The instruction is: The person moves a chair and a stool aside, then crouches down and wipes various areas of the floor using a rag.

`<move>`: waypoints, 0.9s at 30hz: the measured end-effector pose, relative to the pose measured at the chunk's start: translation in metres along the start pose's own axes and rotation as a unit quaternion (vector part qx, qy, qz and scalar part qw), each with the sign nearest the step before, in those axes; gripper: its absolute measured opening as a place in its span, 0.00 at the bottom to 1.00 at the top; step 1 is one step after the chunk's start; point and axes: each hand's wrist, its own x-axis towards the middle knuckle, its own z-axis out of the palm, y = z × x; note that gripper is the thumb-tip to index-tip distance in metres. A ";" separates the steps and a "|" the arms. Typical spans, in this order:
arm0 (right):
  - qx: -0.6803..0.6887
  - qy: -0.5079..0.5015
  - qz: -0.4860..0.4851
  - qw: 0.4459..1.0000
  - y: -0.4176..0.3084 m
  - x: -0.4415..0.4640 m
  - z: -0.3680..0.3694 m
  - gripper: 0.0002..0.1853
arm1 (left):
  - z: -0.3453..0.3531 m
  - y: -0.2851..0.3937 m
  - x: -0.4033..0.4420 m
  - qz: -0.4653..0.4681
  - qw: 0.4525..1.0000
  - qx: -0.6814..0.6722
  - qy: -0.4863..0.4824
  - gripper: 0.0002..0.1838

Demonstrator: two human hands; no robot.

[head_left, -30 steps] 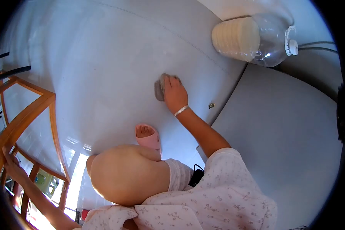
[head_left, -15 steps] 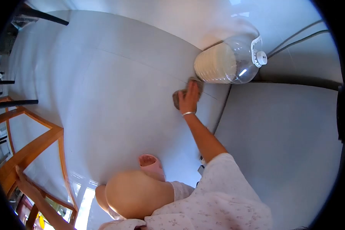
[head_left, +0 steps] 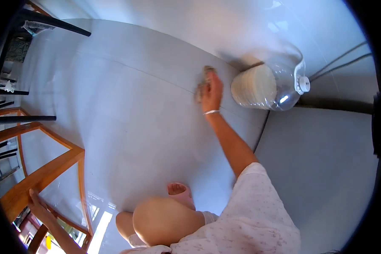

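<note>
My right hand [head_left: 213, 94], with a bracelet at its wrist, is closed on a crumpled greyish-brown rag [head_left: 208, 73] against the pale tiled floor [head_left: 135, 106]. Part of the rag is hidden under the fingers. Just right of this hand stands a clear plastic jug [head_left: 258, 86] with a white cap and handle, partly filled with something cream-coloured. At the lower left, my left hand [head_left: 38, 207] grips a rail of the wooden chair [head_left: 51, 169]; its fingers are partly hidden behind the wood.
A grey panel [head_left: 317, 161] rises on the right, and a glossy white wall [head_left: 224, 29] runs behind the jug. Two cables [head_left: 338, 61] hang beside the cap. Dark furniture legs [head_left: 57, 22] stand at the left. My foot in a pink slipper [head_left: 181, 194] rests below.
My right hand has moved with the rag away from the jug's base, up and to the left over the floor. The left hand stays on the chair. The whole view has shifted slightly.
</note>
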 end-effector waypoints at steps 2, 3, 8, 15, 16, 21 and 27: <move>-0.082 -0.008 0.076 0.994 0.042 0.030 -0.012 0.25 | 0.004 0.000 0.001 -0.007 1.000 -0.006 0.005 0.22; -0.123 -0.008 0.130 0.984 0.060 0.044 -0.011 0.26 | 0.006 0.008 -0.004 -0.007 0.999 -0.029 0.015 0.22; -0.222 -0.018 0.148 0.963 0.076 0.075 0.042 0.27 | 0.004 0.009 -0.002 -0.035 0.999 -0.039 0.003 0.21; -0.076 -0.224 -0.080 0.968 -0.019 0.061 0.120 0.29 | -0.010 -0.031 0.018 -0.035 0.998 0.057 0.010 0.25; -0.041 -0.255 -0.085 0.962 -0.023 0.048 0.140 0.28 | -0.012 -0.035 0.019 -0.022 0.998 0.056 0.014 0.26; 0.133 -0.349 -0.104 0.922 -0.075 0.010 0.132 0.26 | -0.002 -0.007 0.006 -0.035 0.999 -0.011 0.016 0.26; 0.083 -0.122 -0.044 0.988 -0.026 0.073 0.091 0.28 | -0.002 -0.004 0.003 -0.052 0.998 -0.016 0.029 0.26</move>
